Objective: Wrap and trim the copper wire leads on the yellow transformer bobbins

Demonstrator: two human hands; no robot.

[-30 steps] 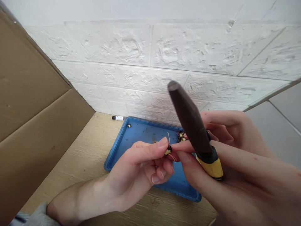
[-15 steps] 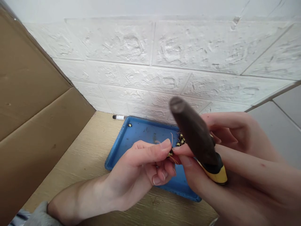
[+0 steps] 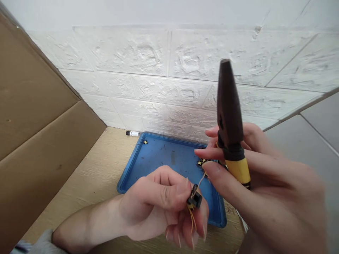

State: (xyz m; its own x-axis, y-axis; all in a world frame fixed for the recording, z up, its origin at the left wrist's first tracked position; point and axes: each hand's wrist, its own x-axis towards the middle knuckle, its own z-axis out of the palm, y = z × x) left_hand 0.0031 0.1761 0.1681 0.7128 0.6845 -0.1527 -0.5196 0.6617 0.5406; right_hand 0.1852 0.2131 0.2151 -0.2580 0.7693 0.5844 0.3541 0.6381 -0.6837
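Between thumb and fingers, my left hand (image 3: 164,197) pinches a small black part wound with yellow tape, perhaps a little transformer (image 3: 195,199). Thin orange copper wires (image 3: 192,218) hang from its lower side, and one wire (image 3: 202,181) rises toward my right thumb. Pliers (image 3: 230,109) with dark jaws and yellow-black handles are held in my right hand (image 3: 265,187), jaws pointing up. The jaws look closed, with nothing in them. My right thumb and forefinger are slightly apart near the wire's upper end; whether they touch it is unclear.
Beneath my hands lies a blue tray (image 3: 127,169) on a wooden surface (image 3: 87,183). Several similar small parts (image 3: 202,163) are heaped at its right, and a single one (image 3: 145,142) sits far left. A black-capped tube (image 3: 133,133) lies behind it. Cardboard (image 3: 39,116) and a white wall (image 3: 148,53) stand around.
My left hand has turned and lowered the small part, so its black body now shows. The pliers have swung more upright, and my right thumb and forefinger have drawn away from the part.
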